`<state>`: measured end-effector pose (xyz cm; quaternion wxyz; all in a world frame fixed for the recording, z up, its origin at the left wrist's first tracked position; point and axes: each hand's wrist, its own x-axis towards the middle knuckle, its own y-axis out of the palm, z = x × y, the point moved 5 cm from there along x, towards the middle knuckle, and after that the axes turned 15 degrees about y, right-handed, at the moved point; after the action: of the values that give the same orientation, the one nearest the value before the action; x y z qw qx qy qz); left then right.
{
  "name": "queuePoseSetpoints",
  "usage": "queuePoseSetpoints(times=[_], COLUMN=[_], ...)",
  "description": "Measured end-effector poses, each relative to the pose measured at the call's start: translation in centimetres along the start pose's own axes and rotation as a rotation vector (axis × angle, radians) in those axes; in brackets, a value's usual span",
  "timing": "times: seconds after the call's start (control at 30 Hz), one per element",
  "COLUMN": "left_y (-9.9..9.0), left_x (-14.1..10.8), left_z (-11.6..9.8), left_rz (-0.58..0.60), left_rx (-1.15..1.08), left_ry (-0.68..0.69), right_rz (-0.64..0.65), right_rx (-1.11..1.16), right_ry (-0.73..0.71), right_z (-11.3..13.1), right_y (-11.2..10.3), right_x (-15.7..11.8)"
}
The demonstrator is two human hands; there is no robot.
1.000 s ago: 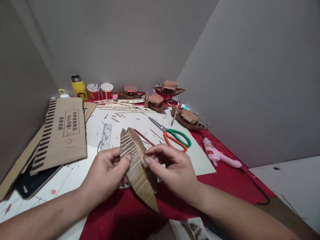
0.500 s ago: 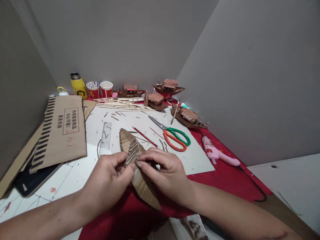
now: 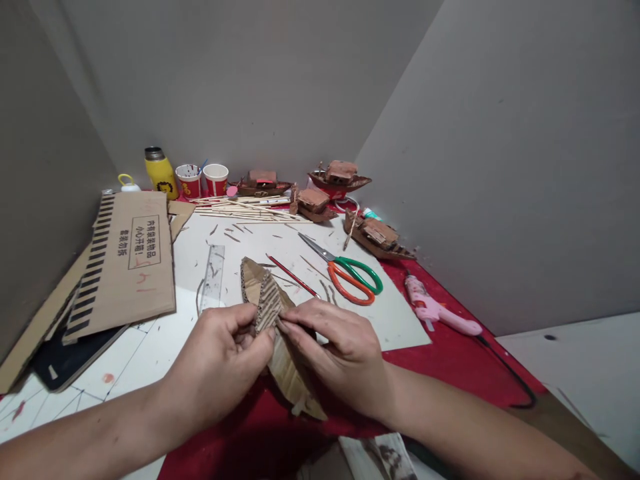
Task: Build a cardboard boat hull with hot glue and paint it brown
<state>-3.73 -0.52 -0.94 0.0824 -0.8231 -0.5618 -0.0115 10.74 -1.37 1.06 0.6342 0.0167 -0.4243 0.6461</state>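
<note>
Between my hands is a pointed cardboard boat hull (image 3: 290, 370), long and leaf-shaped, slanting from upper left to lower right. A small ribbed piece of corrugated cardboard (image 3: 269, 303) lies across its upper part. My left hand (image 3: 227, 357) pinches the ribbed piece at its left edge between thumb and fingers. Opposite it, my right hand (image 3: 335, 350) is closed with thumb and fingertips at the same piece's right edge. The fingers hide where the piece meets the hull. Just beyond lie a red pencil (image 3: 293, 275) and scissors (image 3: 345, 267) with green and orange handles.
A pink glue gun (image 3: 437, 309) with a black cord rests on the red cloth (image 3: 400, 380). Several finished cardboard boats (image 3: 377, 235) stand behind, near thin wooden sticks (image 3: 245, 210). At left are a clear ruler (image 3: 213, 277), a printed cardboard sheet (image 3: 125, 267) and a yellow bottle (image 3: 161, 175).
The view has shifted slightly. Both hands keep their pinch on the ribbed piece, and the hull has tilted a little, with a small torn bit now showing at its lower edge.
</note>
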Motion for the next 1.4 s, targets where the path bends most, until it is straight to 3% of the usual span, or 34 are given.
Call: queuePoseSetpoints(times=[0.23, 0.4, 0.57, 0.63, 0.77, 0.9, 1.13, 1.27, 1.4], left_y=[0.1, -0.6, -2.1, -2.2, -1.9, -1.3, -0.7, -0.4, -0.2], left_x=[-0.1, 0.9, 1.8, 2.0, 2.0, 1.7, 0.4, -0.3, -0.5], left_z=[0.2, -0.3, -0.4, -0.3, -0.1, -0.1, -0.4, -1.1, -1.2], left_rz=[0.039, 0.023, -0.050, -0.049, -0.070, -0.052, 0.028, 0.008, 0.015], left_rx=[-0.012, -0.115, -0.064, -0.073, -0.104, -0.100, 0.241, 0.420, 0.459], left_ry=[-0.051, -0.035, -0.028, -0.026, -0.022, 0.015, 0.175, 0.332, 0.343], right_rz=[0.137, 0.252, 0.088, 0.084, 0.172, 0.312, 0.478, 0.498, 0.485], right_rx=[-0.120, 0.031, 0.100, 0.095, 0.032, -0.044, -0.146, -0.230, -0.283], right_ry=[-0.134, -0.134, 0.142, 0.254, 0.390, 0.420, 0.432, 0.407, 0.364], right_z=[0.3, 0.5, -0.8, -1.5, -2.3, -2.3, -1.6, -1.0, -0.7], right_y=[0.5, 0.4, -0.5, -0.4, 0.2, 0.9, 2.1, 2.4, 2.3], right_x=[0.0, 0.1, 0.4, 0.5, 0.5, 0.5, 0.7, 0.7, 0.8])
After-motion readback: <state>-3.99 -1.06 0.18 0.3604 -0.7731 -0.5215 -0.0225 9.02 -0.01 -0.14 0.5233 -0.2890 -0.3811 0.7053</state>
